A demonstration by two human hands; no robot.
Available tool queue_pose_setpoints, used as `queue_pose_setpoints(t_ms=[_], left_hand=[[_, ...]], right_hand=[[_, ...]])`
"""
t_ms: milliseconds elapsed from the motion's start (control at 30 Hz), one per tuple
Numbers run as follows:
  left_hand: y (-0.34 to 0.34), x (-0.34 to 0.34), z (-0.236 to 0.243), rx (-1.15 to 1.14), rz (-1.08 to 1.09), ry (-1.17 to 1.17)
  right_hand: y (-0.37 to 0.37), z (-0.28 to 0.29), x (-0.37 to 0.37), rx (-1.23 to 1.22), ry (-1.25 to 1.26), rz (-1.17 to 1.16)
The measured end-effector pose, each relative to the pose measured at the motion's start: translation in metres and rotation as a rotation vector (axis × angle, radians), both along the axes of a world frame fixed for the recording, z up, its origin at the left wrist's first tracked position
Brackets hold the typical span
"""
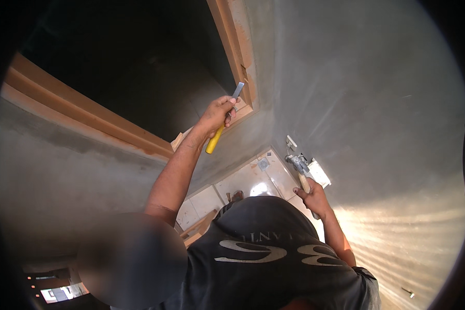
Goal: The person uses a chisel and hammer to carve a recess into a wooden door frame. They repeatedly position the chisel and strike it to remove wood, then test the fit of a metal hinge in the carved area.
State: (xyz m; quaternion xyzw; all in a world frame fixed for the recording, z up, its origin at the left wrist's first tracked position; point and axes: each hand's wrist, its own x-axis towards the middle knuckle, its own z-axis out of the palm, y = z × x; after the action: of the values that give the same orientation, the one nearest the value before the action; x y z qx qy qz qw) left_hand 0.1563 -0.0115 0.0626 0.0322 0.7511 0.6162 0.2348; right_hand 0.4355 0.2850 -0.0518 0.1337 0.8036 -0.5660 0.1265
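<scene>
The left hand pinches a chisel near its blade, yellow handle downward, tip just beside the wooden frame (whether they touch, I cannot tell). The right hand is curled around a hammer by its handle, head upward, before the wall.

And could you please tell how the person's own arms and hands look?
The left hand and right hand are bare, without gloves, and both forearms are uncovered. The right arm has a short dark cloth sleeve, part of a black T-shirt with pale printed markings; blur leaves the left sleeve unclear.
</scene>
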Motion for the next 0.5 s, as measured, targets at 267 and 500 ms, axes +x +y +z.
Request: queue_pose_setpoints(t_ms=[267,500], left_hand=[[-0.016,-0.052,0.02,0.058,-0.15,-0.055],[-0.032,-0.077,0.028,0.097,-0.325,-0.005]], right_hand=[[-0.093,0.038,-0.029,0.13,-0.134,-0.058],[-0.166,0.041,-0.03,0.099,-0.052,-0.159]])
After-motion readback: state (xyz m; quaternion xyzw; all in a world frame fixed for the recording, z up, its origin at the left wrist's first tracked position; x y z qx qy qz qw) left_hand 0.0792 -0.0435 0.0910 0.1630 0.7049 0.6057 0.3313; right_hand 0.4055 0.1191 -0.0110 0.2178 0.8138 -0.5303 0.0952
